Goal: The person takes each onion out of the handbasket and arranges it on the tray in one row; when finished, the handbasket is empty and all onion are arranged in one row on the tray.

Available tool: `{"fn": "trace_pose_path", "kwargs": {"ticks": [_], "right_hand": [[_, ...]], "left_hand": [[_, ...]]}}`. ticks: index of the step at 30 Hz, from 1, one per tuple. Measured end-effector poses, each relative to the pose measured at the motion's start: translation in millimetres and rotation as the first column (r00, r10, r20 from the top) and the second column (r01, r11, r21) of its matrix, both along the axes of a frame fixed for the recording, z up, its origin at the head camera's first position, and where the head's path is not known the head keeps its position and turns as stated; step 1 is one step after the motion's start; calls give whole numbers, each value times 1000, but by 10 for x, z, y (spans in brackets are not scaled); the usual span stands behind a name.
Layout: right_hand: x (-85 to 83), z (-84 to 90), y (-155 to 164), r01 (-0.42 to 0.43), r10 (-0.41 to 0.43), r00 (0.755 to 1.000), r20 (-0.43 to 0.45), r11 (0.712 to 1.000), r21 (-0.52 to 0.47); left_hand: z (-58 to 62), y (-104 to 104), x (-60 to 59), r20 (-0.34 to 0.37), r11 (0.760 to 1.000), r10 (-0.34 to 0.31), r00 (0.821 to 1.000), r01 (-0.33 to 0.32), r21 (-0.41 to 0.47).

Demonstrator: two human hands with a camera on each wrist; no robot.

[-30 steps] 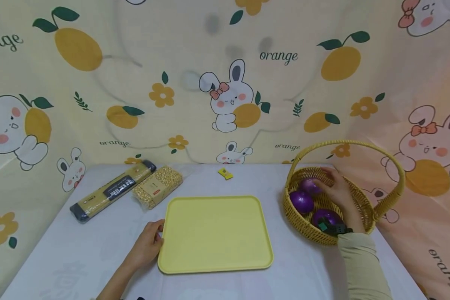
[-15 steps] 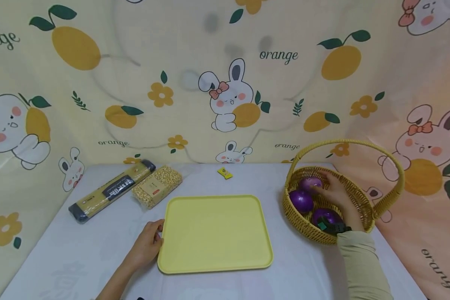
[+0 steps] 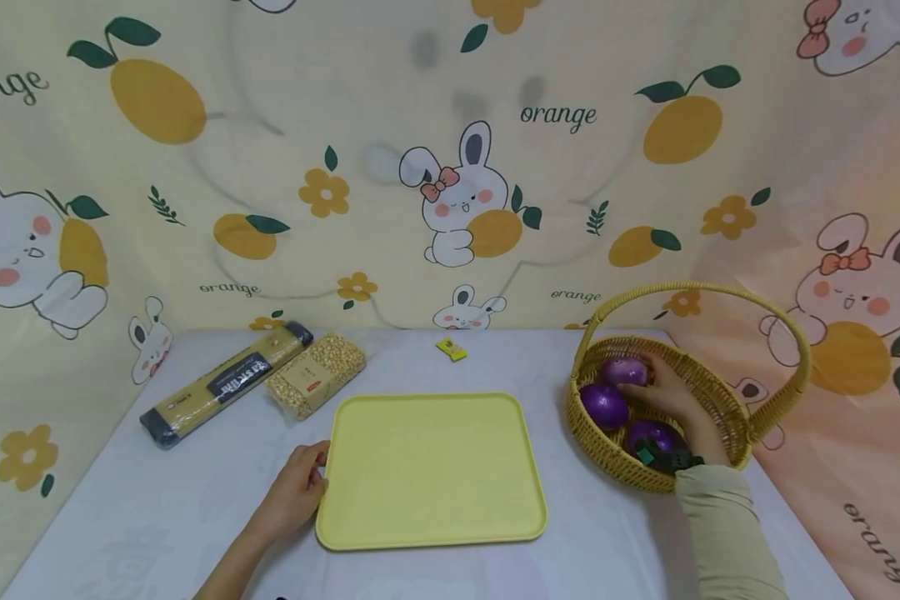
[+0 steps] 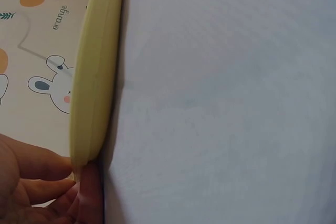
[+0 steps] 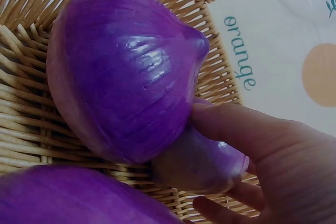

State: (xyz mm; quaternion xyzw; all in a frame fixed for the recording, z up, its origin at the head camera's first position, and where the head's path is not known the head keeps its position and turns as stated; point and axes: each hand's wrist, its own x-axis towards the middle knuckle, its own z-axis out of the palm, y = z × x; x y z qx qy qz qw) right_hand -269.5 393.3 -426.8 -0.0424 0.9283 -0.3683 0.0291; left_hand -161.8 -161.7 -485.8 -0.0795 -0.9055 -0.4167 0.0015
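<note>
White tabletop bears packets; left grip pinches tray, right grip a crowded onion.

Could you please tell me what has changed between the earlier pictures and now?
The right hand has lowered its thumb toward the near side of the far purple onion in the basket; whether it grips firmly is hard to tell. The left hand at the yellow tray, the basket, and the grain packet stay as they were.

Right sleeve pale khaki; black wristband, green patch.
</note>
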Motion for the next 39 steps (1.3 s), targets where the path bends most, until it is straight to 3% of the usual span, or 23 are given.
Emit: {"fn": "trace_pose_path", "kwargs": {"ticks": [8,17,26,33,39], "right_hand": [[7,6,-11,-27,24,998,54,998,51],[-17,16,-39,-21,19,999,41,998,54],[-32,29,-24,43,-44,999,7,998,39],[62,102,67,122,-121,993,14,992,-28],[34,119,41,127,-129,990,-55,991,-42]], "left_hand": [[13,-2,15,17,1000,11,1000,-12,7],[-5,-25,24,-14,1000,16,1000,-16,10],[-3,-42,31,-15,1000,14,1000,-14,17],[-56,13,-19,-106,999,-25,994,27,20],[-37,4,-17,-9,1000,8,1000,-7,12]]}}
